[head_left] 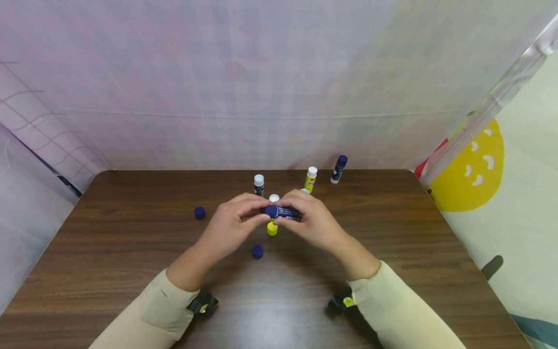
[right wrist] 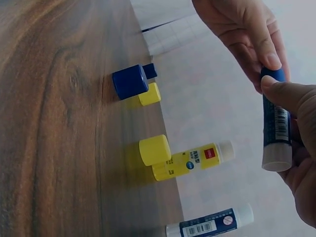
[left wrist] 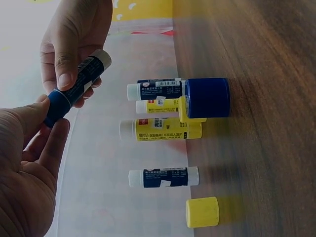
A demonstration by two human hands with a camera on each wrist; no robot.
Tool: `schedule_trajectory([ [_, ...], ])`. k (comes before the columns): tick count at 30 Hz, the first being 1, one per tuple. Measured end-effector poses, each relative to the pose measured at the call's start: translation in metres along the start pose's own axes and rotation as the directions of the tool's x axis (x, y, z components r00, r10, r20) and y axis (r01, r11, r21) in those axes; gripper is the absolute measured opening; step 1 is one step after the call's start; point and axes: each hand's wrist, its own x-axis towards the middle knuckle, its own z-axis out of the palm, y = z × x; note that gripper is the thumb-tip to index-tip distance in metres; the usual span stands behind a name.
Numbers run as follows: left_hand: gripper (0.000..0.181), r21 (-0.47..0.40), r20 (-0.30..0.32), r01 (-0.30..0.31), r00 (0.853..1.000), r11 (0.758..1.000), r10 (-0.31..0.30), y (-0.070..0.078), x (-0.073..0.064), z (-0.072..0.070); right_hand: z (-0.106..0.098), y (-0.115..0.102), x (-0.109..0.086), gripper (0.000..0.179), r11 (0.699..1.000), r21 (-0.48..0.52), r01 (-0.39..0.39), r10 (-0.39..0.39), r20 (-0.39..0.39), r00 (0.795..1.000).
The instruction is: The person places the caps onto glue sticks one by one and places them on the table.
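Observation:
Between both hands, above the table, is a dark blue glue stick (head_left: pixel 288 213) with a white base (right wrist: pixel 277 157). My right hand (head_left: pixel 316 218) grips its body, thumb on one side and fingers round the other. The left hand (head_left: pixel 226 220) pinches the blue cap (left wrist: pixel 58 106) at the other end between thumb and fingertips. The cap sits on the body, with no gap visible between them. Below the hands, a yellow cap (head_left: pixel 272 229) and a blue cap (head_left: pixel 257 251) stand on the table.
Another blue cap (head_left: pixel 199 213) stands to the left. Behind the hands stand several glue sticks, including a dark one (head_left: pixel 259 185), a yellow one (head_left: pixel 310 180) and a blue-capped one (head_left: pixel 338 169); the hands partly hide some. A curtain (head_left: pixel 261 97) hangs behind the wooden table (head_left: pixel 109 252).

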Motion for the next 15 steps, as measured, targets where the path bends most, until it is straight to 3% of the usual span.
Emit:
schedule_trajectory([
  [15, 0.029, 0.004, 0.009, 0.006, 1.0, 1.0, -0.006, -0.0012, 0.0003, 0.0001, -0.0068, 0.0043, 0.0006, 0.034, 0.995, -0.101, 0.014, -0.005, 0.084, 0.996],
])
